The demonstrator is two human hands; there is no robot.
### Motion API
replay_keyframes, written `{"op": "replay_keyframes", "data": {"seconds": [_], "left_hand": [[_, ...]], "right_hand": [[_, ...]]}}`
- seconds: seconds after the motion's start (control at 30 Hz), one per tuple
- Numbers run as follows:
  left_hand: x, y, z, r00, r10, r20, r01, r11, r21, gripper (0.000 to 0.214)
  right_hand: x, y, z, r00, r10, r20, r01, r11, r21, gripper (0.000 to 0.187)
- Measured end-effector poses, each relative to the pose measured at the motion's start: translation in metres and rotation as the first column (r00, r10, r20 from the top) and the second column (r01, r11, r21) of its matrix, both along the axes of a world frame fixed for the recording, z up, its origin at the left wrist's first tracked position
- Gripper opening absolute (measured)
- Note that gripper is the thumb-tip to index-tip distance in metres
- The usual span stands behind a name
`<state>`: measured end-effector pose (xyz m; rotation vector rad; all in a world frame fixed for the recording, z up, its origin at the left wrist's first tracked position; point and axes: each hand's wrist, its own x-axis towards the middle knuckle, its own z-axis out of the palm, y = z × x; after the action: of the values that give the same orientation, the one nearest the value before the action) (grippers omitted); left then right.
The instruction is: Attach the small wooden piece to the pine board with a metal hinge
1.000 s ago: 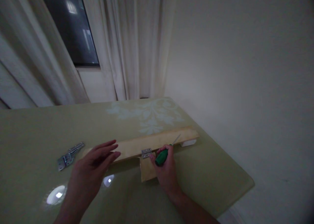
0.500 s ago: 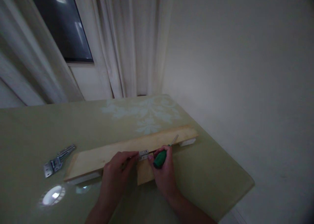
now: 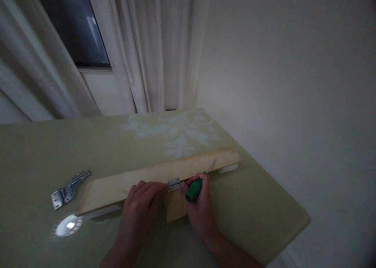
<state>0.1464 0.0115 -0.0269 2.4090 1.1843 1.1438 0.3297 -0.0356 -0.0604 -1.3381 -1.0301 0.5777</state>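
Note:
A small metal hinge (image 3: pixel 174 184) lies across the seam between a long pale wooden board (image 3: pixel 141 176) and a smaller wooden piece (image 3: pixel 175 208) in front of it. My left hand (image 3: pixel 142 203) is closed, thumb and fingertips pinching the hinge's left end. Tucked in my right hand (image 3: pixel 201 211) is a screwdriver (image 3: pixel 194 189) with a green handle, its shaft pointing up and right over the board. The thumb of that hand touches the hinge's right end. Whether any screws sit in the hinge holes is too small to tell.
Several metal hinges or brackets (image 3: pixel 69 190) lie left of the board on the green-covered table (image 3: pixel 249 209). White blocks (image 3: pixel 228 168) show under the board's ends. Behind the table hang curtains (image 3: pixel 170 52) beside a dark window; a plain wall (image 3: pixel 279 84) stands to the right.
The view has shifted slightly. My left fingers have drawn back to the hinge's left end, so more of the hinge shows. The screwdriver stays in my right hand.

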Motion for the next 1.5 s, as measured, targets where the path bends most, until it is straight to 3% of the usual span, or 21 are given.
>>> {"op": "replay_keyframes", "data": {"seconds": [0.27, 0.5, 0.63, 0.83, 1.03, 1.17, 1.3, 1.37, 1.43, 1.5], "left_hand": [[0.011, -0.008, 0.001, 0.994, 0.024, 0.107, -0.023, 1.000, -0.011, 0.018], [0.009, -0.005, -0.007, 0.999, -0.034, 0.030, 0.032, 0.996, 0.080, 0.022], [0.008, -0.006, -0.006, 0.999, -0.038, 0.019, 0.037, 0.998, 0.042, 0.022], [0.017, -0.016, -0.007, 0.991, 0.040, 0.128, -0.041, 0.999, -0.001, 0.021], [0.020, -0.022, -0.002, 0.973, 0.090, 0.211, -0.060, 0.988, -0.145, 0.022], [0.014, -0.025, 0.012, 0.965, 0.203, 0.169, -0.133, 0.926, -0.353, 0.033], [0.001, -0.021, 0.021, 0.989, 0.129, -0.072, -0.148, 0.820, -0.553, 0.047], [-0.001, -0.017, 0.018, 0.988, 0.107, -0.107, -0.150, 0.774, -0.615, 0.048], [0.003, -0.014, 0.011, 0.993, 0.112, -0.026, -0.100, 0.725, -0.681, 0.051], [0.012, -0.013, -0.001, 0.971, 0.167, 0.170, 0.025, 0.637, -0.770, 0.054]], "right_hand": [[0.000, -0.002, 0.000, 1.000, 0.016, 0.006, -0.016, 1.000, 0.022, 0.019], [-0.001, -0.001, 0.001, 1.000, 0.009, 0.005, -0.009, 0.999, 0.040, 0.017], [0.000, -0.001, 0.002, 1.000, 0.010, 0.003, -0.011, 0.999, 0.036, 0.017], [0.000, -0.001, 0.002, 1.000, 0.012, -0.001, -0.012, 0.999, 0.031, 0.018], [0.001, 0.000, 0.001, 1.000, 0.019, -0.009, -0.019, 0.999, 0.034, 0.019], [0.001, 0.000, 0.001, 0.999, 0.034, -0.015, -0.034, 0.999, 0.034, 0.018], [0.001, 0.000, -0.001, 0.999, 0.033, -0.012, -0.033, 0.999, 0.030, 0.017], [0.001, 0.001, -0.002, 1.000, 0.029, -0.005, -0.028, 0.999, 0.025, 0.018], [0.002, 0.001, -0.002, 1.000, 0.023, 0.002, -0.023, 1.000, 0.021, 0.020], [0.002, 0.001, -0.001, 1.000, 0.015, 0.009, -0.015, 1.000, 0.019, 0.020]]}}
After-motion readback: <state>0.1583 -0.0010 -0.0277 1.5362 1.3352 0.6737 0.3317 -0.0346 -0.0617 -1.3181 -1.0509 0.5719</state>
